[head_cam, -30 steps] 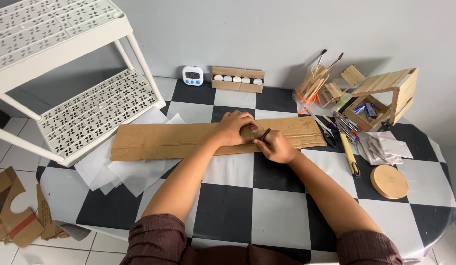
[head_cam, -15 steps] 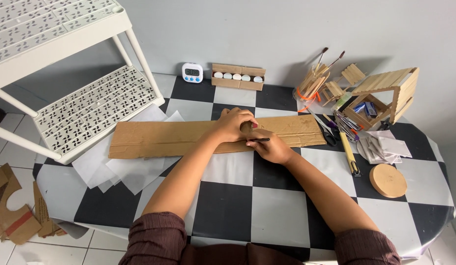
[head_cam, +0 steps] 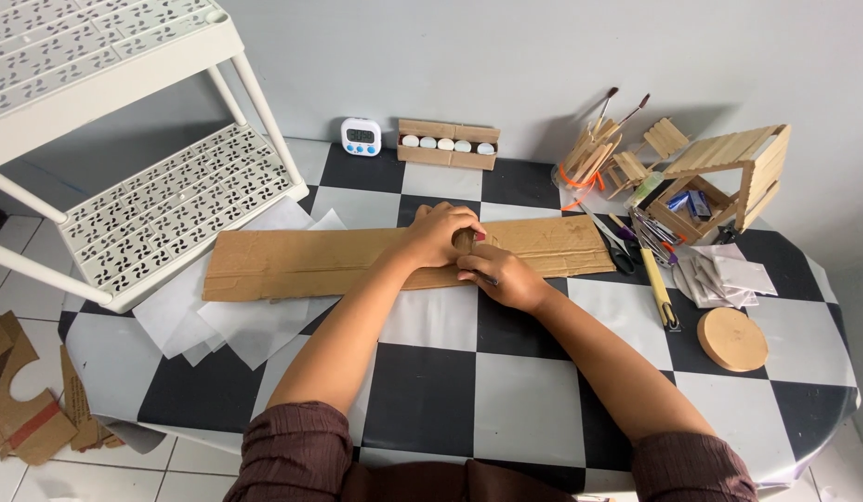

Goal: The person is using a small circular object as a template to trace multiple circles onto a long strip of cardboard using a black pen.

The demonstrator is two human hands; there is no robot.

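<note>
Right hand (head_cam: 506, 277): at the cardboard strip's (head_cam: 310, 263) near edge, slightly nearer than before, fingers closed on a thin dark tool. Left hand (head_cam: 441, 235): unmoved, pressed on a small brown object atop the strip. Strip: long axis left-right, flat on the checkered table (head_cam: 431, 390).

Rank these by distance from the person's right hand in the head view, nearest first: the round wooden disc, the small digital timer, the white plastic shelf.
From the right hand:
1. Round wooden disc, at the right, near the table edge.
2. Small digital timer, back by the wall.
3. White plastic shelf, far left.
</note>
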